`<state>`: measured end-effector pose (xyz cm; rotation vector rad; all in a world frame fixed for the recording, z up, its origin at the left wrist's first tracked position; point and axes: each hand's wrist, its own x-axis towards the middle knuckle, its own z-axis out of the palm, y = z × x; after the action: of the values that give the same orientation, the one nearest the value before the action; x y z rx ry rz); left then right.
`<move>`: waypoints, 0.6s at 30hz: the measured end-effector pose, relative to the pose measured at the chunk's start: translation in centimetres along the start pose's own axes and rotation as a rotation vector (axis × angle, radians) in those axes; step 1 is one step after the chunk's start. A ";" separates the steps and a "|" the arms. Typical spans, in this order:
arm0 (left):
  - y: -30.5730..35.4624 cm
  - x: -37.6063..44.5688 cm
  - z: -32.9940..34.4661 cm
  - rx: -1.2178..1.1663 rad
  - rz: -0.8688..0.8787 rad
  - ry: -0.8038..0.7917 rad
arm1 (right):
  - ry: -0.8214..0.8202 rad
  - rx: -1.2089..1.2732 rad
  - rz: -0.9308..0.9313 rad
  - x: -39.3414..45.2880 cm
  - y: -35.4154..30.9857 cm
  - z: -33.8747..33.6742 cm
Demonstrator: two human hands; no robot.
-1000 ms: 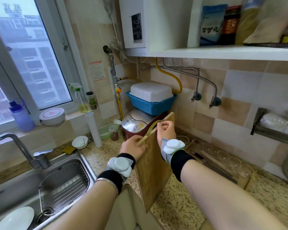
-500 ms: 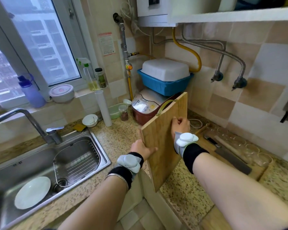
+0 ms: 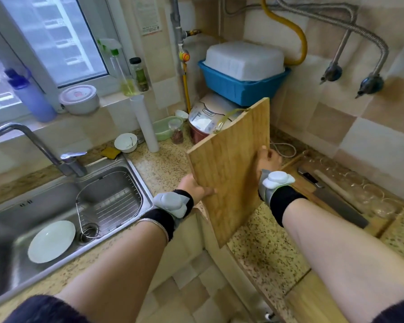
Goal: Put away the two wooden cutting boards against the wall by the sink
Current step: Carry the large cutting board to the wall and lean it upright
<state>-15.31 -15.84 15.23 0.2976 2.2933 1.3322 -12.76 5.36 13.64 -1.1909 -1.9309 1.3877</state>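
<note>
Midway, by my reading: the desk (image 3: 163,164) runs round its corner, and I take the sink (image 3: 63,206) as my landmark. I am carrying the first wooden cutting board (image 3: 229,169) in the air to the right of the sink, above the desk's corner, tilted with its broad face toward the camera and its looped handle end up near the rice cooker (image 3: 203,120) beyond the sink. It touches no wall, so nothing is put away. The second cutting board (image 3: 383,227) lies flat far right of the sink, with a cleaver (image 3: 336,201) and a row of glasses resting on it; I judge those must come off before it can go.

My left hand (image 3: 194,188) grasps the carried board's left edge, thumb across its face. My right hand (image 3: 267,160) is clamped on the right edge, fingers curled behind it.

Against the frame half a second back, the board has kept much the same tilt and the same two-handed grip, while my view has dipped: the heater and shelf have left the top of frame and more floor shows. A full second back the board stood nearly edge-on; it has since swung its face round.
</note>
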 end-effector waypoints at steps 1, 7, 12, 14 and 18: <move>0.2 0.4 -0.3 -0.005 -0.006 -0.001 | 0.009 0.005 -0.002 0.5 -0.1 0.1; 0.8 1.5 -2.4 -0.040 -0.046 0.032 | 0.107 0.029 0.028 2.3 1.6 -0.9; 1.3 2.1 -2.8 -0.095 -0.075 0.088 | -0.021 0.202 0.076 4.0 2.2 -1.5; 1.3 2.0 -2.5 -0.102 -0.063 0.140 | -0.050 0.346 0.177 4.9 1.9 -1.4; 0.2 1.1 -0.8 -0.282 -0.038 0.287 | -0.066 0.384 0.129 5.2 2.3 -1.1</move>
<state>-16.66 -15.94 15.47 -0.0331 2.2768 1.7489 -13.65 10.59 11.45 -1.1067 -1.5534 1.7867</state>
